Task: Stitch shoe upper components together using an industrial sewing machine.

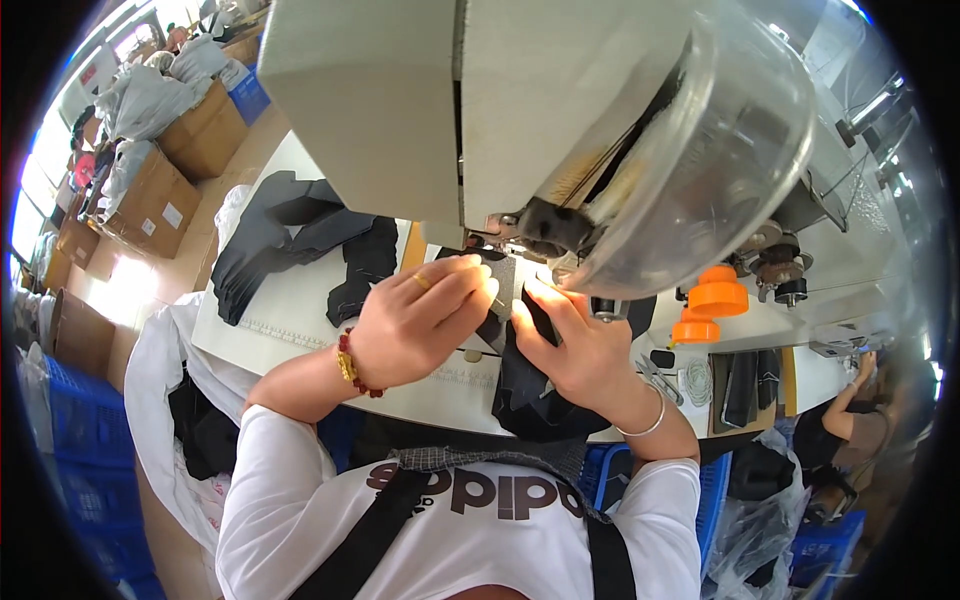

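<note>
A sewing machine (375,110) stands over the white table (300,330), its lit needle area (505,235) just beyond my fingertips. My left hand (425,312) is closed, thumb and fingers pinched at the edge of a dark fabric piece (506,285) under the machine head. On the other side of that piece, my right hand (580,345) rests with fingers stretched out, pressing on dark cloth (525,385) that hangs over the table's front edge. The fabric right at the needle is partly hidden by my fingers.
Stacked dark cut pieces (290,235) lie at the left. Orange spools (718,292), scissors (658,378) and a coiled pale cord (695,382) sit to the right. Cardboard boxes (150,205) and blue crates (95,420) line the left; another person (850,430) works at far right.
</note>
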Tool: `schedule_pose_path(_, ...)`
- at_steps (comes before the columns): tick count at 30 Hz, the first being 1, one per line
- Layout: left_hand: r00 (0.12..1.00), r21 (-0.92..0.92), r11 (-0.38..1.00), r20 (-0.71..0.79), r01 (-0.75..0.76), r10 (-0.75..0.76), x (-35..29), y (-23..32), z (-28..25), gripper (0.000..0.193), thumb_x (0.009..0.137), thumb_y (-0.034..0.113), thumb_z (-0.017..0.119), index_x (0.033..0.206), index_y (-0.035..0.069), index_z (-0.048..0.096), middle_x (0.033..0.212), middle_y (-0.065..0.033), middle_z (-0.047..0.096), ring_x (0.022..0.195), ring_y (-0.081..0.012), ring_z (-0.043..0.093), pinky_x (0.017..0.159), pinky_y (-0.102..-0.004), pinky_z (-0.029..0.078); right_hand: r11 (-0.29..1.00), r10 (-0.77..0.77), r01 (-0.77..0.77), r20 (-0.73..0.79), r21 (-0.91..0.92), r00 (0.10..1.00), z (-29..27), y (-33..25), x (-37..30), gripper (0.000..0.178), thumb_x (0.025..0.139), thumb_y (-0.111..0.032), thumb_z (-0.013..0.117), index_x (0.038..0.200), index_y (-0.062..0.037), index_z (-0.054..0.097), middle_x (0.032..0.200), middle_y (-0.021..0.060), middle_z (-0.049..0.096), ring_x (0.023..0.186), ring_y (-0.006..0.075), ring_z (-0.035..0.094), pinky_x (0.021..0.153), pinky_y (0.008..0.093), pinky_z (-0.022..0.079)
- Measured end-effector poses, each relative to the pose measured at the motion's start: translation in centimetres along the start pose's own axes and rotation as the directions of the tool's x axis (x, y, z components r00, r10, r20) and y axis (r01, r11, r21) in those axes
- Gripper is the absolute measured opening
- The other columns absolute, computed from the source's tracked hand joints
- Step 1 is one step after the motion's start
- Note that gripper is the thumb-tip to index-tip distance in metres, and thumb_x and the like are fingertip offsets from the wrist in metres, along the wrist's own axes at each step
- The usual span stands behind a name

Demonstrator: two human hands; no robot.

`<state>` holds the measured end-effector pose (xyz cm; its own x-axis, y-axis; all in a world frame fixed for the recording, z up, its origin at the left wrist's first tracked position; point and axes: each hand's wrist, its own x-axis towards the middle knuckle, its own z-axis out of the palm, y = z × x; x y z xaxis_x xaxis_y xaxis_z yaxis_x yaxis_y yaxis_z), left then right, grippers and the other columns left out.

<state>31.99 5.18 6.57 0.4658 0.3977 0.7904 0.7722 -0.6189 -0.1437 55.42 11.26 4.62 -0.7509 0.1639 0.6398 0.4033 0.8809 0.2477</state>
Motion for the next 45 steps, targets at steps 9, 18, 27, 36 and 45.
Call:
schedule_pose_path(9,0.95,-0.182,0.968,0.29,0.175,-0.117,0.2,0.8,-0.5,0.047,0.075,0.019,0.075,0.114,-0.004,0.064,0.114,-0.014,0.06,0.11,-0.0297,0.063,0.082,-0.035,0.059,1.0,-0.017,0.017,0.039,0.014,0.999,-0.3,0.5,-0.5,0.029,0.073,-0.012,0.071,0.101,-0.0089,0.075,0.116,0.0159,0.068,0.095,0.0312,0.069,0.075,0.0354,0.055)
schedule_pose_path(18,0.983,-0.012,0.999,0.18,0.042,-0.04,0.4,1.2,-0.4,0.038,0.075,0.008,0.068,0.11,-0.007,0.065,0.111,-0.0151,0.06,0.107,-0.0307,0.062,0.091,-0.0369,0.056,0.95,-0.014,-0.015,0.09,0.313,0.996,-0.8,0.8,0.2,0.033,0.073,-0.005,0.072,0.105,0.0035,0.071,0.117,0.0255,0.063,0.105,0.0399,0.066,0.091,0.0442,0.054)
schedule_pose_path(27,0.983,0.103,0.995,0.185,-0.004,-0.015,-1.2,0.4,1.6,0.036,0.077,0.009,0.067,0.109,-0.006,0.064,0.11,-0.0161,0.061,0.099,-0.0292,0.062,0.087,-0.0362,0.056,0.975,-0.017,0.001,0.072,0.223,0.997,-2.1,0.3,1.9,0.028,0.074,-0.005,0.071,0.101,0.0017,0.072,0.112,0.0218,0.063,0.104,0.0372,0.066,0.088,0.0416,0.055)
schedule_pose_path(36,0.988,0.065,0.998,0.155,0.018,-0.028,-1.2,0.3,1.9,0.036,0.076,0.009,0.066,0.109,-0.006,0.063,0.109,-0.0152,0.06,0.099,-0.0282,0.062,0.087,-0.0357,0.056,0.955,-0.041,0.043,-0.015,0.293,0.999,0.9,1.5,-0.4,0.027,0.075,-0.004,0.071,0.101,0.0007,0.073,0.113,0.0216,0.063,0.106,0.037,0.065,0.091,0.0423,0.055)
schedule_pose_path(45,0.988,0.057,0.998,0.153,0.013,-0.022,-0.9,0.2,1.5,0.035,0.076,0.008,0.066,0.108,-0.006,0.063,0.108,-0.0152,0.06,0.096,-0.0273,0.062,0.085,-0.0353,0.056,0.958,-0.005,-0.025,0.103,0.286,0.995,-0.6,0.8,0.5,0.029,0.075,-0.004,0.07,0.103,0.0016,0.072,0.115,0.0234,0.063,0.106,0.0376,0.065,0.091,0.0439,0.054)
